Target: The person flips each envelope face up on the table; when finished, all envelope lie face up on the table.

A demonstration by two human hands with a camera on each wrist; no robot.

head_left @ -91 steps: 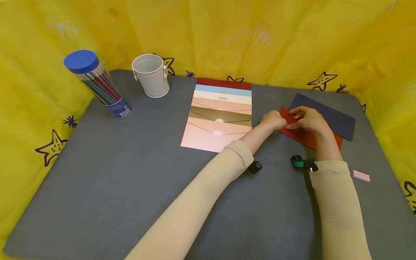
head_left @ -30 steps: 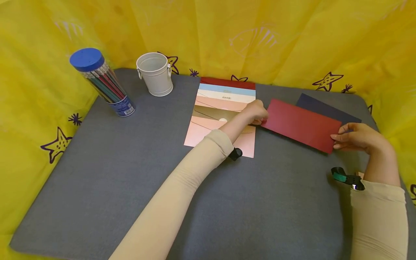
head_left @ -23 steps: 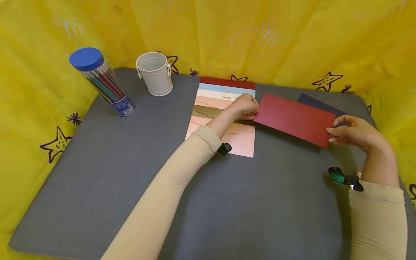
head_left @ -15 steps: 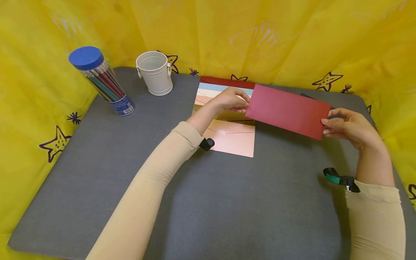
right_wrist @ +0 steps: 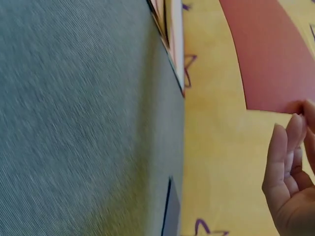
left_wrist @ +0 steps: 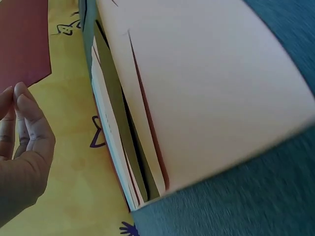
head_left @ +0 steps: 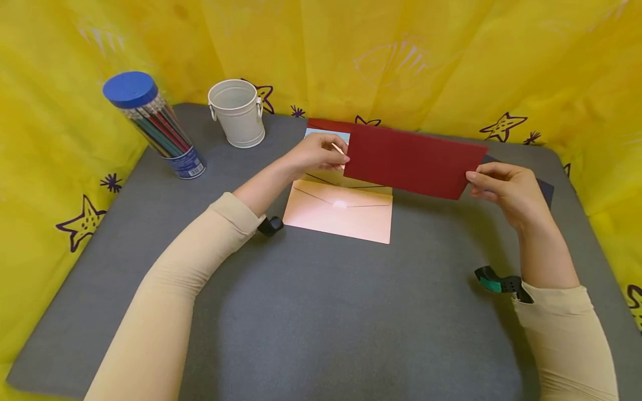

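A plain dark red envelope (head_left: 411, 161) hangs in the air, stretched between both hands. My left hand (head_left: 318, 153) pinches its left end between thumb and fingers. At the other end, the thumb and fingers of my right hand (head_left: 506, 189) pinch the lower right edge. Beneath and behind it lies an overlapping row of envelopes on the table, with a pink envelope (head_left: 338, 214) in front. The held one covers much of the row's right side; a light blue envelope (head_left: 328, 134) and another red one (head_left: 321, 122) peek out at the back.
A dark blue envelope (head_left: 545, 192) lies at the right, partly behind my right hand. Back left stand a white metal bucket (head_left: 237, 120) and a blue-lidded tub of pencils (head_left: 157, 125). A yellow patterned curtain (head_left: 321, 50) borders the grey table (head_left: 321, 312).
Three seconds ago both hands were at the red envelope on the right of the table. It is lifted now, and both hands have carried it left over the row, tilting it.
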